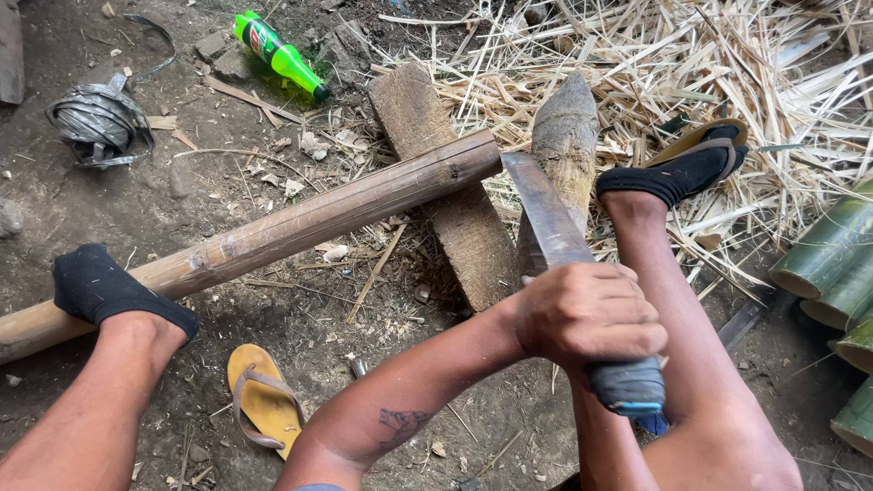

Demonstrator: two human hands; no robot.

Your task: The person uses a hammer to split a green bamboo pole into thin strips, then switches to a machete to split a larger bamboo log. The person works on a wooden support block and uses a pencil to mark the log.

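My left hand (587, 314) is shut around the handle of a big machete (548, 214), whose butt is wrapped in dark tape. The blade points away from me and its tip sits at the cut end of a long brown bamboo pole (300, 223). The pole lies across a flat wooden block (455, 209). Under the blade lies a pointed log (566, 136). My right forearm (600, 445) rises under the handle, but my right hand is hidden beneath the left one. My left foot (100, 286), in a black sock, presses on the pole.
My right foot (682, 168) rests on a sandal among pale bamboo shavings (727, 64). Green bamboo sections (832, 264) lie at the right edge. A yellow sandal (264, 400), a green plastic bottle (277, 53) and a coil of grey strap (98, 123) lie on the dirt.
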